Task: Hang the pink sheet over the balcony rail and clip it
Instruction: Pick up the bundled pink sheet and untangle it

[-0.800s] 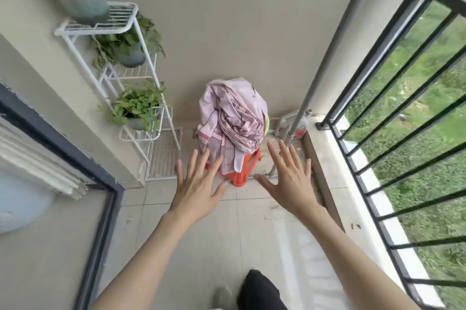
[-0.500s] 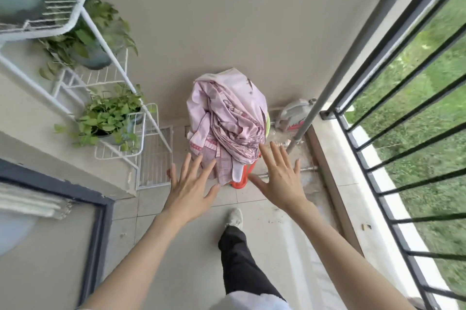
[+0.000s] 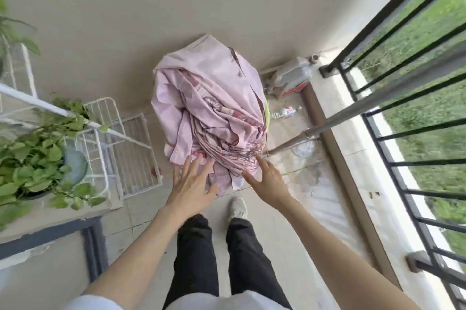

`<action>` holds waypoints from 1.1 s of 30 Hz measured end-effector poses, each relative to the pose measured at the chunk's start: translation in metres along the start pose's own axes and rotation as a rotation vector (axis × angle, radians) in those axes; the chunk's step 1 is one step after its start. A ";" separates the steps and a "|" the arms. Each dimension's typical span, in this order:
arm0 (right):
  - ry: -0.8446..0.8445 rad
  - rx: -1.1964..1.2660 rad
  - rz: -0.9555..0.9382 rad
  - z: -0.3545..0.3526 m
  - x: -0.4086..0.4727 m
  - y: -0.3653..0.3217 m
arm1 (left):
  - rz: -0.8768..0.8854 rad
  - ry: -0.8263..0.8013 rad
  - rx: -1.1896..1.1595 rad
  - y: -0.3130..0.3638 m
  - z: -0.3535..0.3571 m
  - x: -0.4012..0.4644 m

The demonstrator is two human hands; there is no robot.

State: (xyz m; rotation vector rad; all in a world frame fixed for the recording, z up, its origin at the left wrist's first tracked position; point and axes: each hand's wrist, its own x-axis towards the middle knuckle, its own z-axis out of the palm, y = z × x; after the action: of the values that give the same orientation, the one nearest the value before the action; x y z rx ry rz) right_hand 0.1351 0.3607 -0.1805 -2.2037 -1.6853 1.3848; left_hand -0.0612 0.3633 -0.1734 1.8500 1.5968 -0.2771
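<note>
Fingers (image 3: 194,166) of left hand (image 3: 191,183) straight and spread, tips at near edge of pink sheet (image 3: 209,108), gripping nothing. Right hand (image 3: 267,178) likewise spread, index tip touching sheet's folds at its 5 o'clock; other fingers blurred, hold unclear. Sheet bunched in tall heap at 12 o'clock from hands. Balcony rail (image 3: 393,39) at 2 o'clock, well apart from sheet. Potted plant (image 3: 32,158) at 9 o'clock.
</note>
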 end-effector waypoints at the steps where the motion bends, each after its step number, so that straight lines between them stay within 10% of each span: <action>1: -0.010 0.145 0.087 0.006 0.008 0.002 | 0.018 -0.019 0.006 -0.004 0.003 0.014; 5: -0.013 1.052 0.633 0.029 0.044 0.008 | 0.122 -0.103 0.043 -0.015 0.015 0.073; 9: 0.043 1.560 0.776 0.056 0.077 0.021 | 0.231 -0.150 0.131 -0.018 0.027 0.136; 17: 0.108 1.979 0.946 0.075 0.109 0.028 | 0.337 -0.213 0.140 0.002 0.044 0.187; 22: 0.115 1.983 1.028 0.071 0.117 0.026 | 0.092 0.048 -0.102 0.002 0.044 0.184; 33: 0.171 2.215 1.012 0.076 0.126 0.021 | 0.287 -0.182 0.152 0.021 0.046 0.198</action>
State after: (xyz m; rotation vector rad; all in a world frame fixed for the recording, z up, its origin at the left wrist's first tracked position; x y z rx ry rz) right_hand 0.1019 0.4176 -0.3142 -1.1428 1.1552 1.4125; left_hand 0.0152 0.4931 -0.3117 2.0753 1.1987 -0.4336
